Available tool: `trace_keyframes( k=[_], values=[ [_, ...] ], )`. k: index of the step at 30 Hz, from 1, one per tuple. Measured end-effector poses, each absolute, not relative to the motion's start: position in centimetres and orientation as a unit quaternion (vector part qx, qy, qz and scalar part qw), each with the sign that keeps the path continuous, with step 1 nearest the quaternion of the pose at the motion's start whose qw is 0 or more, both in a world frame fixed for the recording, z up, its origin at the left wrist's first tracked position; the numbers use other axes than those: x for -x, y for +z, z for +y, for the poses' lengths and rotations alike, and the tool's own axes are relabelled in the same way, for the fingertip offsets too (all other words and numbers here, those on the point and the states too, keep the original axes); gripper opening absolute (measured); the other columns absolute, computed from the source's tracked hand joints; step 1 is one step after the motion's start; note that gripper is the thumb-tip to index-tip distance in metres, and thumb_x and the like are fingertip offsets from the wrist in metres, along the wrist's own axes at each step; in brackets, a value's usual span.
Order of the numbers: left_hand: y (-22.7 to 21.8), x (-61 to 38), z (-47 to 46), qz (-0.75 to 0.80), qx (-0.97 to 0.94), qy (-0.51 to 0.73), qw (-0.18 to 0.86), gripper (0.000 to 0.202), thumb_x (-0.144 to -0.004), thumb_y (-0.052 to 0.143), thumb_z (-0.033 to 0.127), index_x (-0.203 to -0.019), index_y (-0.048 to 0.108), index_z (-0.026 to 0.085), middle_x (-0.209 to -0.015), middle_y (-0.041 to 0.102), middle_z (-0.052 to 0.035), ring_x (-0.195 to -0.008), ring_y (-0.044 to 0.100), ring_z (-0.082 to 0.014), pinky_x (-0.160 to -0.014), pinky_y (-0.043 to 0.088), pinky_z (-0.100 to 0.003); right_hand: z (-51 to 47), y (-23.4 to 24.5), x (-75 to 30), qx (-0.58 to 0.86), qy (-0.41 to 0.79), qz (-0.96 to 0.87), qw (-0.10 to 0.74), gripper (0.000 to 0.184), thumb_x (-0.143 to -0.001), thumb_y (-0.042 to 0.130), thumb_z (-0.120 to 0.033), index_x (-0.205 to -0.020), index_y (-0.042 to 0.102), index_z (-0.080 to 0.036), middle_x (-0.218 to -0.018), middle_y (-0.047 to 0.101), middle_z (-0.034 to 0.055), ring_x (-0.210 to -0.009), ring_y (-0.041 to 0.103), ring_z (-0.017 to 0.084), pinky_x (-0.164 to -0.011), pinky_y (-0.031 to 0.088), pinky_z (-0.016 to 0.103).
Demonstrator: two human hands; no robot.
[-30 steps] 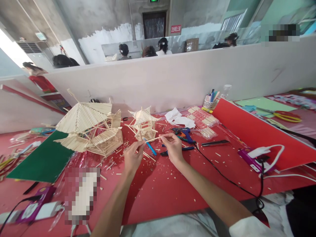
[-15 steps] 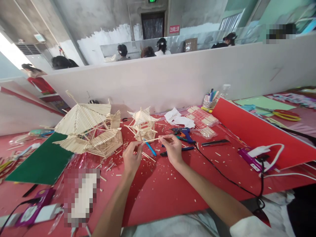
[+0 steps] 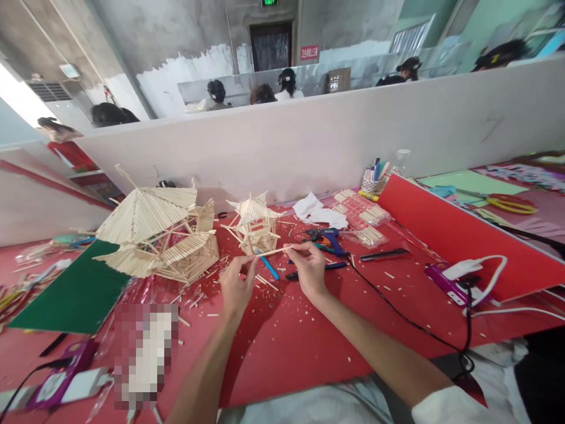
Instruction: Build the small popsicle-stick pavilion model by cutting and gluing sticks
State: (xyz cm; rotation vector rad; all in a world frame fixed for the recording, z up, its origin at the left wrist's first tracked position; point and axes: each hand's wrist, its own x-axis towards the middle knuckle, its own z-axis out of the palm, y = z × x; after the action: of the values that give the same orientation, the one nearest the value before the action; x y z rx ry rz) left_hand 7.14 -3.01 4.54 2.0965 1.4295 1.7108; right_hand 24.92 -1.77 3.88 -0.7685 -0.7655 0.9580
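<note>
Thin wooden stick (image 3: 272, 252) above bench (image 3: 286, 359), in front of small stick model (image 3: 253, 227). Left hand (image 3: 238, 282), right hand (image 3: 309, 270): thumb and fingertips of each pinched together near one end. Stick likely light, stiff, barely slippery, snaps if bent; best held near ends. Green sign (image 3: 269, 2): "EXIT". Red wall sign (image 3: 309, 53): Chinese characters, too small to read surely. No brands legible.

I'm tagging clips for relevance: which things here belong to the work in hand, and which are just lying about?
Likely part of the work: thin wooden stick, held by the left hand and right hand; smaller stick model; larger stick model; packaged sticks; blue glue gun.

Probably just lying about: crumpled white tissue; green board; red board; yellow-handled scissors.
</note>
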Motion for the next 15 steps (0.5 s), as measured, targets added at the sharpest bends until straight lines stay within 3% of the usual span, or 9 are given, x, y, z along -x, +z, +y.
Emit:
trace_keyframes(
  k=[8, 15],
  values=[
    [4.5, -7.4, -3.0, 0.474, -0.654, 0.584, 0.083, 0.013, -0.089, 0.069, 0.031, -0.087, 0.073, 0.019, -0.071, 0.071, -0.0005, -0.055, 0.061, -0.0114, -0.06, 0.05, -0.024, -1.5, 3.4, -24.7, 0.34, 0.468, -0.326, 0.748, 0.024, -0.068, 0.089, -0.032, -0.075, 0.069, -0.021, -0.085, 0.08, 0.0036, -0.071, 0.073, 0.019, -0.073, 0.059, 0.034],
    [4.1, -8.6, -2.8, 0.492, -0.546, 0.638, 0.23, 0.024, -0.083, 0.074, 0.041, -0.08, 0.07, 0.018, -0.059, 0.063, 0.0023, -0.048, 0.055, -0.0113, -0.05, 0.045, -0.023, -1.6, 3.6, -23.9, 0.336, 0.522, -0.263, 0.739, 0.032, -0.062, 0.093, -0.035, -0.073, 0.066, -0.021, -0.08, 0.078, 0.0022, -0.071, 0.071, 0.017, -0.072, 0.059, 0.032]
  ],
)
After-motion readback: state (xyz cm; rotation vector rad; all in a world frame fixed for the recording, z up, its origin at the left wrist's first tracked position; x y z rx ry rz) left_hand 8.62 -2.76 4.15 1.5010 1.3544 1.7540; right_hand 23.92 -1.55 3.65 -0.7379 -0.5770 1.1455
